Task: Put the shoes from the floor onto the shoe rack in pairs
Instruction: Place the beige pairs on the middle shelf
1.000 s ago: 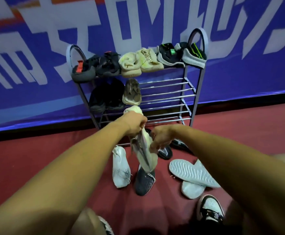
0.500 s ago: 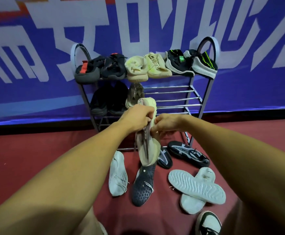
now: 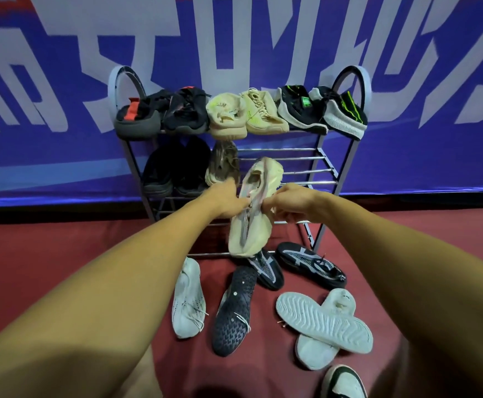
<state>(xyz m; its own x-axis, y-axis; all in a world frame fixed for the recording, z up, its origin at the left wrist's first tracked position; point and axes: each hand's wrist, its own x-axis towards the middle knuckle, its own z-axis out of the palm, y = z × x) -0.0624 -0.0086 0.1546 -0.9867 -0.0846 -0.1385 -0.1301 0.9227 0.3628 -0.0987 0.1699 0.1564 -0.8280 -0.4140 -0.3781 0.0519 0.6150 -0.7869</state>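
Note:
Both hands hold one beige knit shoe (image 3: 253, 222) up in front of the metal shoe rack (image 3: 322, 170), level with its second shelf. My left hand (image 3: 225, 201) grips its left side and my right hand (image 3: 287, 203) its right side. The top shelf carries three pairs: black with red (image 3: 162, 114), cream (image 3: 246, 113), black with green (image 3: 320, 112). On the second shelf sit a black pair (image 3: 177, 168) and a single beige shoe (image 3: 223, 165). On the floor lie a white sneaker (image 3: 188, 300), a dark upturned shoe (image 3: 234, 311), two black mesh shoes (image 3: 310, 265) and white shoes (image 3: 325, 323).
A blue banner wall (image 3: 435, 139) stands right behind the rack. The floor (image 3: 33, 254) is dark red. A white and black shoe (image 3: 343, 382) shows at the bottom edge. The right half of the second shelf and the lower shelves are bare rods.
Both hands have lifted the beige shoe from just above the floor pile up towards the rack's second shelf. The view has moved closer to the rack.

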